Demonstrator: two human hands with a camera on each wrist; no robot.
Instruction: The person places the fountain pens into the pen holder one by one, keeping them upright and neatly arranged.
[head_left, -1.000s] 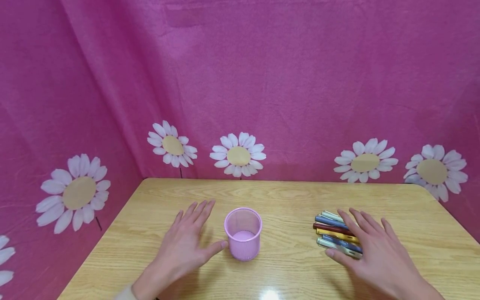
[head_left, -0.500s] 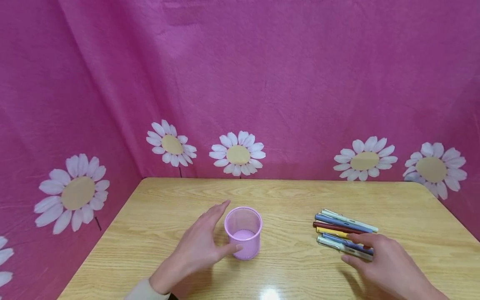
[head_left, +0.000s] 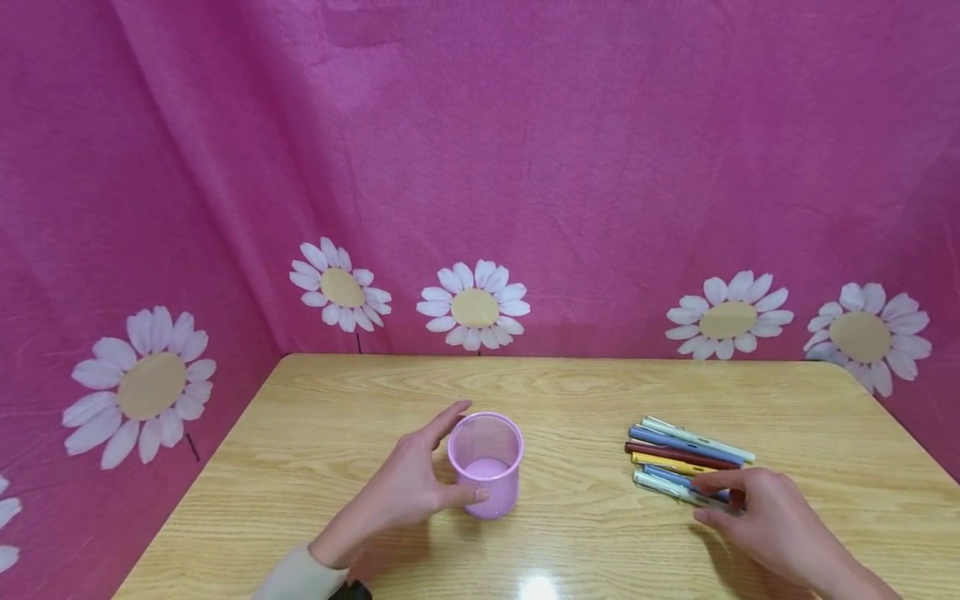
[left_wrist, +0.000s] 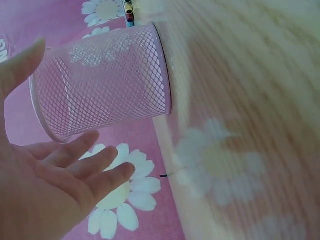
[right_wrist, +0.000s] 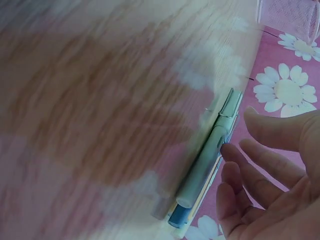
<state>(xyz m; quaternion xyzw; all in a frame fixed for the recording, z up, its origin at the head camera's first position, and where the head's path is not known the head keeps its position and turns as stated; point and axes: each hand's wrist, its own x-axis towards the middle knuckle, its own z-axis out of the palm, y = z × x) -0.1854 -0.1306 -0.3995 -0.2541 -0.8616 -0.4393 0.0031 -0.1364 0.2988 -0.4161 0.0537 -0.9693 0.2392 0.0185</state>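
A pink mesh pen cup (head_left: pixel 504 493) stands upright on the wooden table, its inside bare down to the base. My left hand (head_left: pixel 405 487) spreads around its left side, thumb in front and fingers toward the back. In the left wrist view the fingers are extended close to the rim, with a gap between thumb and fingers. On the right lies a row of several capped pens: pale green, blue, dark red (head_left: pixel 660 451) and yellow. My right hand (head_left: pixel 780 521) hovers over their near right end, thumb and fingers apart, fingertips right at the nearest pale green pen (right_wrist: pixel 202 162).
The wooden table (head_left: pixel 570 400) has rounded far corners and reaches back to a magenta cloth (head_left: pixel 600 167) printed with white daisies. The cloth also hangs along the left side. A bright light reflection shows near the table's front.
My left hand has moved right to the cup, thumb now in front of it. My right hand has drawn back from above the pens to their near right end, fingers more bent.
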